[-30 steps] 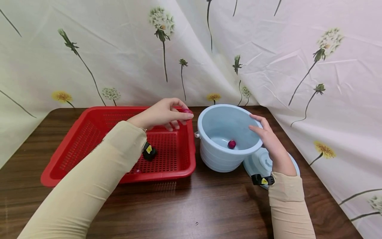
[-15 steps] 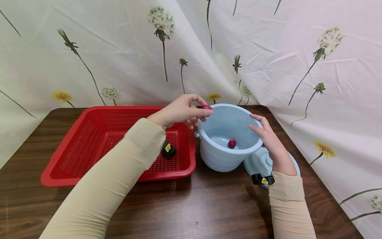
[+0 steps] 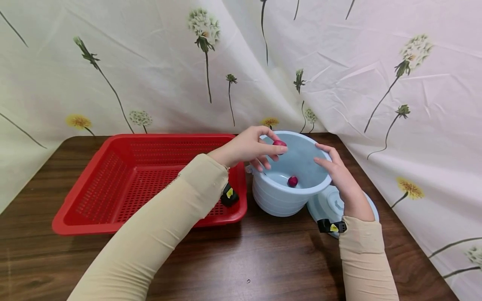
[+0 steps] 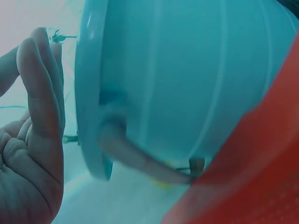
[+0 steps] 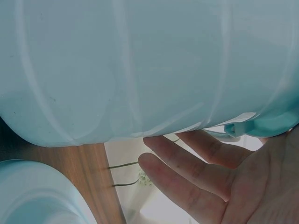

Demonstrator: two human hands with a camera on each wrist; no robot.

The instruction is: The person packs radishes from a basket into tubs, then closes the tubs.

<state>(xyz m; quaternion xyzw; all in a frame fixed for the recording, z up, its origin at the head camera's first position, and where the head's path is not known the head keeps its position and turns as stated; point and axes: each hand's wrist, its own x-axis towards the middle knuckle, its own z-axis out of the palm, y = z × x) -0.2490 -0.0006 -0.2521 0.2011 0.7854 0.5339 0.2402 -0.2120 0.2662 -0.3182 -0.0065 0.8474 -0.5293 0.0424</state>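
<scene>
My left hand (image 3: pixel 250 147) pinches a small, round, purplish-red thing (image 3: pixel 279 146) between thumb and forefinger, over the left part of a light-blue bucket's (image 3: pixel 278 202) mouth. The other fingers hang loosely below. A second small red round thing (image 3: pixel 292 181) lies on the bucket floor. On the bucket's right side, my right hand (image 3: pixel 340 175) grips the rim, thumb reaching over the inner edge. In the right wrist view, other fingers (image 5: pixel 187 170) lie along the outer wall. The left wrist view shows the left hand (image 4: pixel 35 140) by the rim; its pinched thing is out of sight there.
A red perforated basket (image 3: pixel 150 229) stands left of the bucket, partly behind the left arm. The bucket's blue lid (image 3: pixel 320 205) lies on the brown wooden table (image 3: pixel 263 259) under the right wrist. A flower-printed cloth (image 3: pixel 158 67) hangs behind.
My left hand has carried the pinched round thing rightward from above the basket's right edge to over the bucket's mouth. The right hand and bucket have stayed in place.
</scene>
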